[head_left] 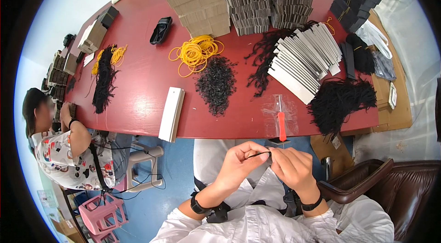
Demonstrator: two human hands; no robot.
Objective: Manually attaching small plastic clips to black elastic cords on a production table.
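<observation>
My left hand (243,162) and my right hand (294,166) meet just off the near edge of the red table, above my lap. A thin black cord (257,154) runs between them, pinched in the fingers of both; its ends are hidden. Beyond my right hand, an orange-handled tool with a thin metal shaft (281,126) lies on clear plastic at the table's edge. A bundle of black cords (341,103) lies to its right. Ahead of my left hand is a heap of small black pieces (216,86), with a stack of white card strips (170,116) left of it.
Yellow elastic bands (195,53) lie behind the heap. Grey-white card strips (303,61) fan out at right. Tall card stacks (195,2) stand at the back, near a black tray (161,31). A co-worker (76,151) sits at left; a brown leather chair (404,192) is at right.
</observation>
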